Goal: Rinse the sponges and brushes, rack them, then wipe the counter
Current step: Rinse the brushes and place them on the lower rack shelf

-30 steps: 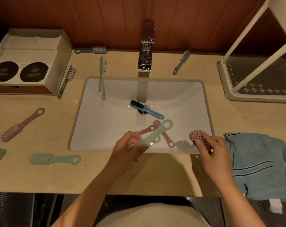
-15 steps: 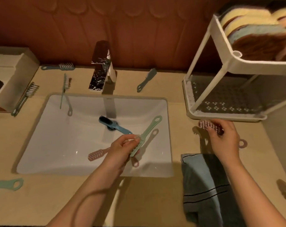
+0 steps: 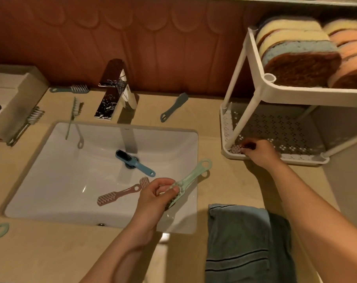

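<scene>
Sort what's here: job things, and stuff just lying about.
Job: green brush in left hand; pink brush in right hand at rack; blue brush, second pink brush in sink; sponges; towel.
Lying about: cardboard box left of the sink.

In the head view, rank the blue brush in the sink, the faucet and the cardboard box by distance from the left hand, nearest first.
1. blue brush, in the sink, just beyond the left hand.
2. faucet, behind the basin, centre back.
3. cardboard box, far left.
</scene>
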### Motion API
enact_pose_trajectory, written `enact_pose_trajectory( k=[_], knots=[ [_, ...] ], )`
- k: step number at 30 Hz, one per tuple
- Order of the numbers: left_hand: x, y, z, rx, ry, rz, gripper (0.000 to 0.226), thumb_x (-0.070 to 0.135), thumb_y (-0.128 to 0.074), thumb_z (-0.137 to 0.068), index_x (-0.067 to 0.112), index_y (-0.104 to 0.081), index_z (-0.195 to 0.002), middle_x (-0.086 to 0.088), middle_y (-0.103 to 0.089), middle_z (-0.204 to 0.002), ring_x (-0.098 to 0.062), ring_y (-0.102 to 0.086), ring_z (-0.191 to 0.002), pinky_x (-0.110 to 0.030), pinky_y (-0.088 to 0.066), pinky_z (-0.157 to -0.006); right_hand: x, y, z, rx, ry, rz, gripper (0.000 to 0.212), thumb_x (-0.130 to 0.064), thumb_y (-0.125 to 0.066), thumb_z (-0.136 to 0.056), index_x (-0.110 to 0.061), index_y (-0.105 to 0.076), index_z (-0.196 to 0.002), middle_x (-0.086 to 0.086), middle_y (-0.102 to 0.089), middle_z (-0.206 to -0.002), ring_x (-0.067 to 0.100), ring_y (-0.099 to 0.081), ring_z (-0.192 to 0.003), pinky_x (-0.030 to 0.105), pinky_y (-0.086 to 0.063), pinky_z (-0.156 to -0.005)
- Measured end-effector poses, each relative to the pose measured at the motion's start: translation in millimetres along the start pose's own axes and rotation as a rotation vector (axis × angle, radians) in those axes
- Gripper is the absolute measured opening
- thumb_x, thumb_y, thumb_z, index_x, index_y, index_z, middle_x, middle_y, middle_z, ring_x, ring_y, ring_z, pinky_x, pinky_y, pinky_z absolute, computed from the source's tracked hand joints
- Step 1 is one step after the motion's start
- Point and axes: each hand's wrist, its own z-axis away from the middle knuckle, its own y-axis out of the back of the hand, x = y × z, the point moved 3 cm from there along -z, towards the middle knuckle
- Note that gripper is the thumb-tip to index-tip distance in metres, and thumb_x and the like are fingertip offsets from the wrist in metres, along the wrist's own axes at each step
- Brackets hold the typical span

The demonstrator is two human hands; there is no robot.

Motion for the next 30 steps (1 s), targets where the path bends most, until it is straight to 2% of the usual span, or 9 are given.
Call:
enact_pose_trajectory(
  k=[3,7,11,15,18,21,24,26,30],
  knots=[
    [-0.2,-8.6,-1.6,0.001,0.004,0.017,0.012,0.003,-0.064,-0.083,0.013,-0.065,-0.090,-0.008,-0.067,-0.089,-0.013,-0.062,-0.074,-0.018,-0.051,-0.059,4.1,-2.1,-3.8,-0.096,-0.007,-0.041,0.022,-0.017,-0.055,-0.091,-0.012,-0.067,-0.110,0.011,-0.064,-0.113,0.028,-0.054,-0.107,0.026,-0.036,-0.080],
    [2.4,-17.2,-3.9,-0.018,0.009,0.038,0.010,0.003,-0.062,-0.085,0.011,-0.064,-0.089,-0.010,-0.066,-0.091,-0.013,-0.064,-0.076,-0.018,-0.054,-0.061,9.1,0.4,-1.8,-0.146,0.017,-0.034,0.029,-0.022,-0.047,-0.095,-0.012,-0.063,-0.118,0.011,-0.062,-0.120,0.029,-0.053,-0.111,0.035,-0.041,-0.094],
    [10.6,-25.9,-9.7,-0.049,-0.052,-0.031,0.009,0.006,-0.059,-0.088,0.013,-0.063,-0.091,-0.010,-0.064,-0.098,-0.014,-0.062,-0.082,-0.017,-0.054,-0.063,7.1,8.7,19.9,0.063,0.027,-0.124,0.025,-0.022,-0.047,-0.094,-0.019,-0.064,-0.112,0.006,-0.064,-0.116,0.027,-0.056,-0.109,0.046,-0.043,-0.098],
    [24.7,-38.2,-14.2,-0.097,-0.164,-0.164,0.012,0.006,-0.058,-0.088,0.016,-0.062,-0.092,-0.006,-0.063,-0.096,-0.012,-0.061,-0.080,-0.018,-0.055,-0.069,-20.4,13.3,69.2,0.229,0.274,-0.193,0.019,-0.019,-0.054,-0.091,-0.017,-0.064,-0.107,-0.004,-0.058,-0.106,0.020,-0.055,-0.105,0.045,-0.042,-0.096],
    [33.1,-54.1,-18.4,-0.171,-0.192,-0.229,0.015,0.004,-0.058,-0.088,0.018,-0.062,-0.090,-0.006,-0.062,-0.093,-0.011,-0.061,-0.079,-0.019,-0.054,-0.071,-44.4,9.7,102.8,0.182,0.474,-0.077,0.029,-0.033,-0.054,-0.089,-0.023,-0.060,-0.116,-0.010,-0.054,-0.117,0.008,-0.043,-0.115,0.031,-0.023,-0.105],
    [42.3,-71.2,-18.9,-0.253,-0.216,-0.289,0.014,0.006,-0.057,-0.089,0.019,-0.061,-0.092,-0.004,-0.060,-0.091,-0.013,-0.060,-0.083,-0.023,-0.053,-0.075,-52.0,0.2,115.1,0.072,0.550,0.040,0.045,-0.050,-0.044,-0.085,-0.030,-0.054,-0.123,-0.016,-0.051,-0.122,0.002,-0.038,-0.121,0.022,-0.005,-0.111],
    [48.0,-81.4,-18.1,-0.296,-0.216,-0.311,0.012,0.006,-0.056,-0.090,0.015,-0.060,-0.097,-0.005,-0.060,-0.093,-0.014,-0.059,-0.084,-0.024,-0.052,-0.075,-45.6,-7.2,117.8,0.082,0.526,0.022,0.047,-0.057,-0.036,-0.083,-0.031,-0.058,-0.115,-0.014,-0.058,-0.114,0.008,-0.046,-0.116,0.019,-0.010,-0.106],
    [50.2,-86.9,-19.3,-0.305,-0.203,-0.323,0.013,0.007,-0.057,-0.089,0.014,-0.060,-0.099,-0.009,-0.059,-0.098,-0.017,-0.059,-0.088,-0.027,-0.052,-0.078,-39.3,-5.7,118.3,0.115,0.495,-0.013,0.044,-0.057,-0.038,-0.082,-0.030,-0.061,-0.110,-0.014,-0.061,-0.109,0.010,-0.049,-0.111,0.020,-0.018,-0.100],
    [63.5,-97.7,-26.2,-0.285,-0.211,-0.364,0.018,0.012,-0.058,-0.089,0.011,-0.057,-0.107,-0.005,-0.057,-0.099,-0.017,-0.058,-0.094,-0.021,-0.051,-0.076,-25.7,10.1,112.3,0.179,0.410,-0.087,0.021,-0.034,-0.057,-0.088,-0.025,-0.063,-0.107,-0.010,-0.063,-0.107,0.008,-0.048,-0.103,0.026,-0.026,-0.095]
  ],
)
